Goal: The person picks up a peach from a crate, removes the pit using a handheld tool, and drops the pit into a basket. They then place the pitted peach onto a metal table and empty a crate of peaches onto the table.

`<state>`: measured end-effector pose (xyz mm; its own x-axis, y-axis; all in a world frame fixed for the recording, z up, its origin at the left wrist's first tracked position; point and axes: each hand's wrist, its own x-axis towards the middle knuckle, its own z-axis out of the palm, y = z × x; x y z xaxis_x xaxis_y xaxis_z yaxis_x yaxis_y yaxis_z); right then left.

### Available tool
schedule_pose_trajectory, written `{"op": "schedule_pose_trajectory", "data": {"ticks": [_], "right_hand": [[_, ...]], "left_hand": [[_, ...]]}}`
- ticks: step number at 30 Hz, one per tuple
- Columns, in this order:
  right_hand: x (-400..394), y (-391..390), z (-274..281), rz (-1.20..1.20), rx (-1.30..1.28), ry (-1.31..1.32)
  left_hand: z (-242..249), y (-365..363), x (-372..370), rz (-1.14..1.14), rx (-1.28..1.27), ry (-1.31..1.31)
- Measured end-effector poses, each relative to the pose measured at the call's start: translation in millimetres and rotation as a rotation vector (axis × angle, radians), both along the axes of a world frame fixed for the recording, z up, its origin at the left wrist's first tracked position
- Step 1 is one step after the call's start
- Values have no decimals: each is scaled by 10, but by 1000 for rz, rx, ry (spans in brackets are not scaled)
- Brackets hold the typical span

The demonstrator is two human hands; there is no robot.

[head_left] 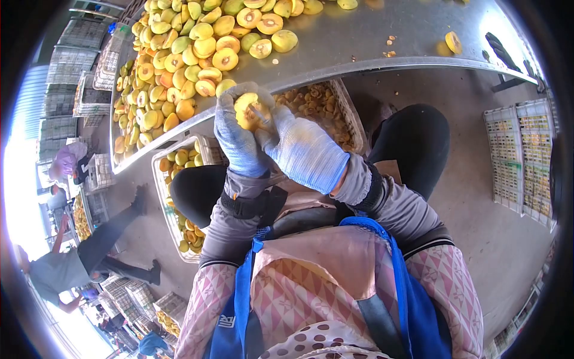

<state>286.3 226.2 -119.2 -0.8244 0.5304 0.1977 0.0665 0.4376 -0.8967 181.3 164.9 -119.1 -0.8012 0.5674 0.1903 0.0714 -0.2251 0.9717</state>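
My left hand point(240, 143), in a blue-grey glove, is closed around a halved yellow peach point(246, 112), cut face turned up toward me. My right hand point(310, 152), gloved alike, is closed beside it. From its fingers a thin metal tool point(260, 113) reaches onto the cut face; its handle is hidden in the fist. Both hands are close together at the near edge of a metal table point(335, 51). Just beyond them lies a big heap of peach halves point(179, 66), some cut side up, others skin up.
Below the table edge stand a crate of peach halves point(194, 233) and a crate of brownish pieces point(317, 105). One peach half point(453, 42) lies apart on the table. Stacked crates point(520, 158) stand at right. Other people point(66, 263) and more crates are at left.
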Motion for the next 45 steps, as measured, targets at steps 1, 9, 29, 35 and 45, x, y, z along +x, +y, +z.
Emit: {"op": "schedule_pose_trajectory", "data": {"ticks": [1,9,29,35,45], "right_hand": [[11,9,16,9,2,-4],[-17,-19,-42,68,15,5],[97,-61,696,565,-945,-140],[-202,499,-187,936,-1934,-116],[-670,944,-1076,574,-142,-500]], "left_hand": [[-4,-10,-19,-37,30,-52],[2,-97,-120,-39,-52,-172],[345,-421,-191,-211,108,14],[-56,-122,-513,-333,-6,-92],[-436,244,-1326,-533,-117,77]]}}
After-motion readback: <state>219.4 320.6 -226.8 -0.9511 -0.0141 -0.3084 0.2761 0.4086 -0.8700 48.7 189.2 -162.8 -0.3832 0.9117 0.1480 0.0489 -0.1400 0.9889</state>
